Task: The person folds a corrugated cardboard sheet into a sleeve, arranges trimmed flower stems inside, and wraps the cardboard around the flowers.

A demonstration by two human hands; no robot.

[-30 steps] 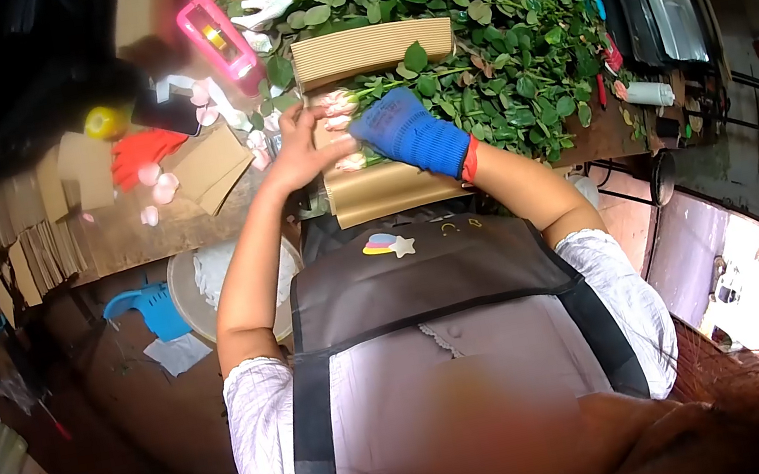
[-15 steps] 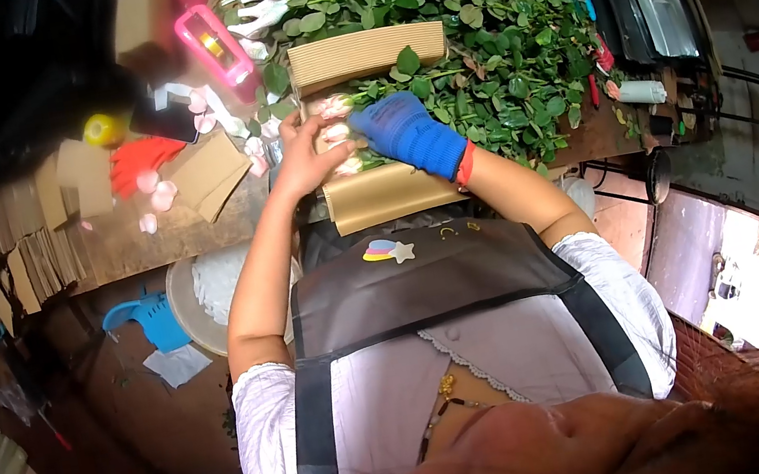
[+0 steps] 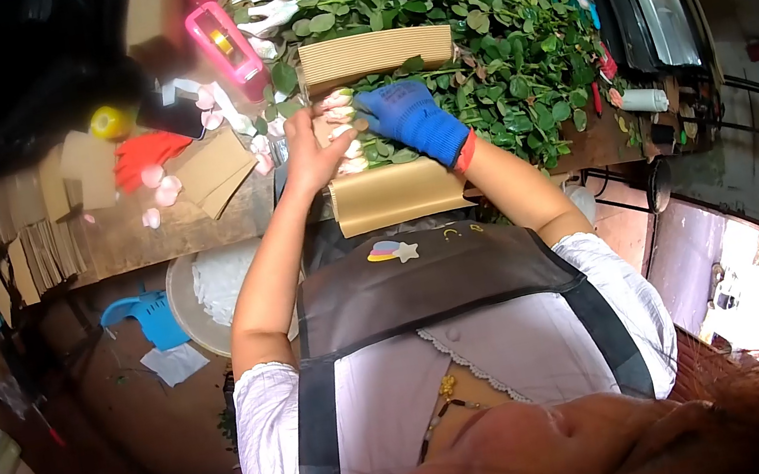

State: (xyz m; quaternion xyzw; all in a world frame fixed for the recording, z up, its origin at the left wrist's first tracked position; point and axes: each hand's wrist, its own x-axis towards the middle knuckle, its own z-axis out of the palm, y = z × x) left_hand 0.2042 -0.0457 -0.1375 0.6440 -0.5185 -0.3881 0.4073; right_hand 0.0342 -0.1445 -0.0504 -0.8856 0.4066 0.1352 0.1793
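Observation:
Several pale pink and cream roses (image 3: pixel 337 100) lie side by side on a piece of corrugated cardboard, heads to the left and leafy stems to the right. My bare left hand (image 3: pixel 316 155) is at the heads' left end, thumb and fingers apart, the thumb against a lower head. My right hand (image 3: pixel 404 119), in a blue glove with a red band at the wrist, closes its fingertips around a rose just behind the heads. Corrugated cardboard (image 3: pixel 378 52) rises behind the roses, and its smooth golden-brown flap (image 3: pixel 398 196) hangs at the table's front edge.
Leafy rose stems (image 3: pixel 504 22) heap up behind and to the right. A pink tape dispenser (image 3: pixel 225 51), loose petals (image 3: pixel 168 190), a red glove (image 3: pixel 148 159) and cardboard pieces (image 3: pixel 220 169) lie to the left. A round tub (image 3: pixel 194 310) stands below the table (image 3: pixel 138 251).
The whole view has shifted slightly to the right. My gloved right hand has tilted a little, and more of the rose heads shows between my hands.

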